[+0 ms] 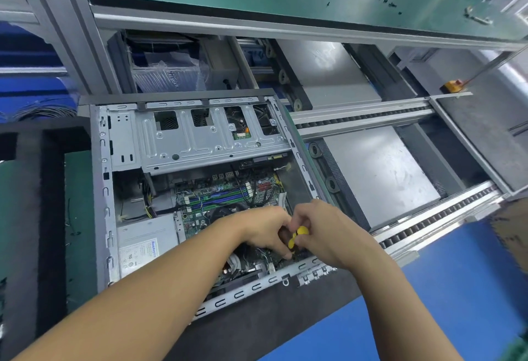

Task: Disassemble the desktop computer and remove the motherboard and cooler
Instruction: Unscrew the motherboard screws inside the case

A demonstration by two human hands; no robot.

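Head view. I see the desktop computer case (123, 137) lying on its side on a black mat (285, 309), open face up. Its long axis runs from the near edge away from me, leaning slightly left at the far end.

1. Far end: the drive cage (200, 137) spans the full width and overhangs the far strip of the motherboard (228, 197).
2. Left side: the power supply (145, 243) fills the near-left corner, hard against the left wall.
3. Motherboard: flat on the case floor, between the power supply and the right wall (300, 160). The memory slots run left to right.
4. Cooler (223, 212): dark, round, on the board, partly covered by the left hand.

Working room is tight. Both hands sit in the near-right corner, boxed by the right wall and the near rim (257, 286). Beyond the right wall runs a conveyor rail (357, 120).

The right hand (323, 232) pinches the yellow handle (297, 236) of a tool, which stands tilted over the board. The left hand (263, 229) touches it, fingers curled downward. I cannot tell whether they grip the tool or anything beneath it.
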